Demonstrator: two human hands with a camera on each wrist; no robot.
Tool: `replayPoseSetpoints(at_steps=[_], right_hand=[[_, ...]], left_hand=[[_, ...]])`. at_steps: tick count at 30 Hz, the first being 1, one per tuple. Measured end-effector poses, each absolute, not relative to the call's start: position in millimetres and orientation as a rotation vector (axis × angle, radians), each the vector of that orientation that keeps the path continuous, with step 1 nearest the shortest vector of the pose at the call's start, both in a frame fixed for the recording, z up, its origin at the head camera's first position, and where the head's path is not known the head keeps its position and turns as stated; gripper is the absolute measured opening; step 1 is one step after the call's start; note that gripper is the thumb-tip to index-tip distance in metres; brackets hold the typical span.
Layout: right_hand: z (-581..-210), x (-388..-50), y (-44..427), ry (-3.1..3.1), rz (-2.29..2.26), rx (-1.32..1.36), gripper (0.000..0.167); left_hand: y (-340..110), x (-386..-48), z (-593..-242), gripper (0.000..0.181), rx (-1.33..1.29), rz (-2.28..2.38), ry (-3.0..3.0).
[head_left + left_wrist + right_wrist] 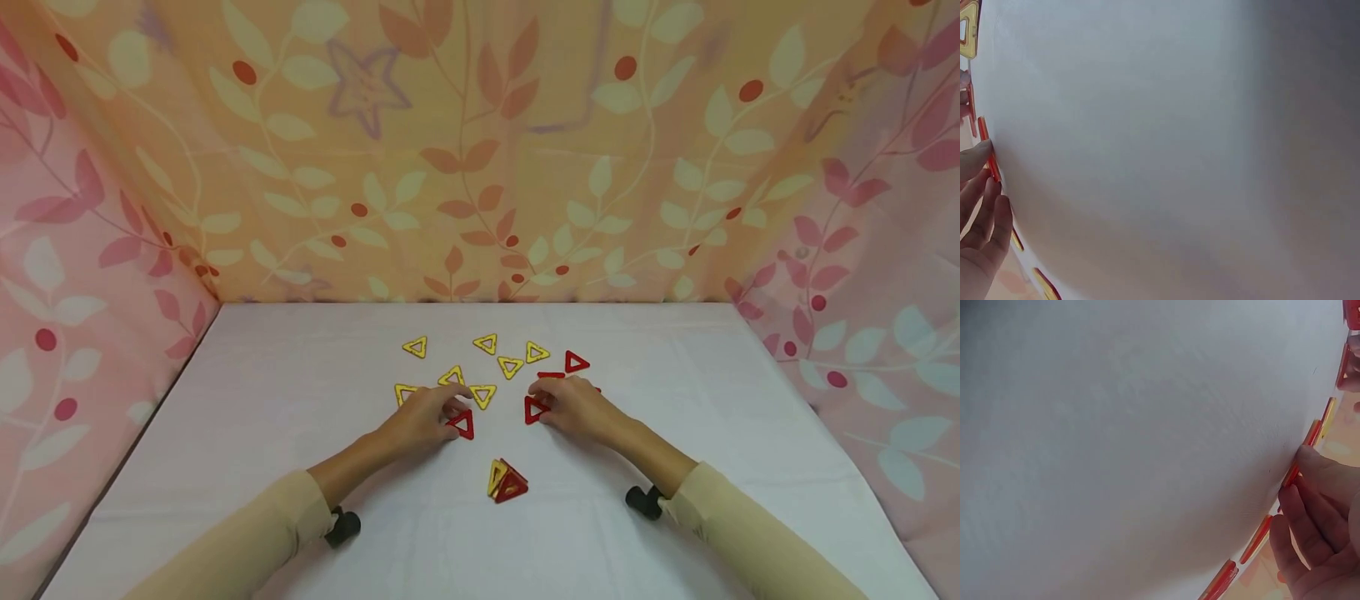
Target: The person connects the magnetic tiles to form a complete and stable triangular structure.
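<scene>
My left hand (426, 417) pinches a red triangular tile (470, 427) by its left side between thumb and fingers. Opposite it, my right hand (581, 408) pinches another red triangular tile (528, 411) at its right corner. Both tiles are at the table surface, with a gap between them. In the left wrist view, thumb and fingertips meet on the red tile (985, 130). The right wrist view likewise has the thumb on a red tile's edge (1314, 432). Nearer me, a yellow triangle (495, 475) and a red triangle (512, 487) lean or overlap together.
Several hollow yellow triangles (511, 367) are scattered beyond the hands. More red triangles (576, 362) lie by the right hand, partly hidden by it. A white cloth covers the table (225, 400); patterned curtains (465, 150) stand behind and at both sides.
</scene>
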State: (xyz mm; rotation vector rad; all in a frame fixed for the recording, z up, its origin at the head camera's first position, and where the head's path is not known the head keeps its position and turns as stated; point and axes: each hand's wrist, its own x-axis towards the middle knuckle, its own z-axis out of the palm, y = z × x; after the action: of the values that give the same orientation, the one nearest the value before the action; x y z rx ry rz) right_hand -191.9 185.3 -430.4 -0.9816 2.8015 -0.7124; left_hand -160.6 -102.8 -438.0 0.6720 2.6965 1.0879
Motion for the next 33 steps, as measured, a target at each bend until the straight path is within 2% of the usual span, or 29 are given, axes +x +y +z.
replayPoseSetpoints(at_steps=[33], right_hand=[[-427.0,-177.6,173.1,2.698,-0.736,-1.119,0.030]], left_hand=[[-59.2,-172.3,-439.1,0.051,0.700,1.049,2.612]])
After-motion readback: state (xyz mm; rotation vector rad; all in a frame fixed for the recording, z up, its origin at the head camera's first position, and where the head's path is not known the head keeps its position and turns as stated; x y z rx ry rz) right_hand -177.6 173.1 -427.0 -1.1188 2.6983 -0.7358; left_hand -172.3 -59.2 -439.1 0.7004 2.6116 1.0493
